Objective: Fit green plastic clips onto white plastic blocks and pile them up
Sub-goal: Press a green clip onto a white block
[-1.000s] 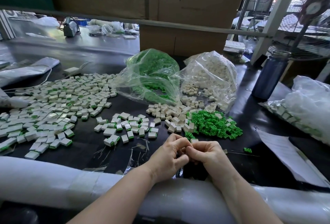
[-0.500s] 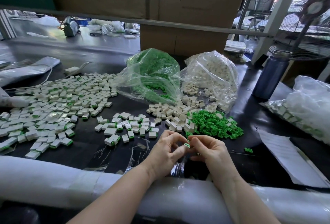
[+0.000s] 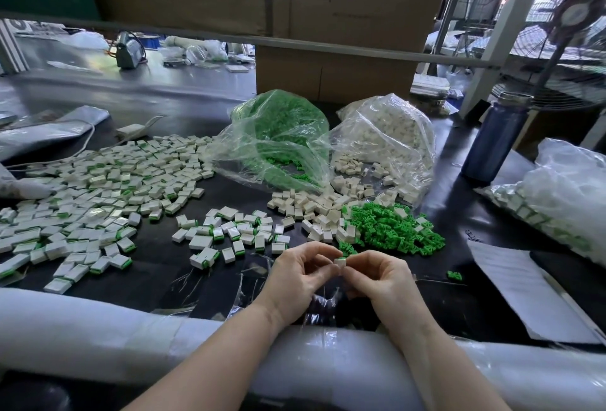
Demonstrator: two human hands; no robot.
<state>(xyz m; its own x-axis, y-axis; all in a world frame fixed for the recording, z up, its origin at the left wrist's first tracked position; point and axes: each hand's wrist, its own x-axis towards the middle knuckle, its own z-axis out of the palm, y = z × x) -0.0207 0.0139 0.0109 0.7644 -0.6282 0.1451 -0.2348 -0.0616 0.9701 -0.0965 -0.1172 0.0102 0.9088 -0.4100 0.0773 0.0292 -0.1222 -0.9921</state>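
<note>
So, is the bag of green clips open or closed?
Open: the bag of green clips gapes toward the person, clips showing at its mouth beside the loose green clips.

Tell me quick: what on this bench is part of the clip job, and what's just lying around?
Job: block pinched between left hand and right hand; loose green clips; bare white blocks; finished pieces; clip bag; block bag.

Lying about: blue bottle; paper sheet; fan; cardboard box.

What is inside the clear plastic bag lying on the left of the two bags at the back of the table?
The clear plastic bag holds green plastic clips, heaped to its open mouth. The folds and glare hide how deep the heap goes and whether anything lies beneath it.
</note>
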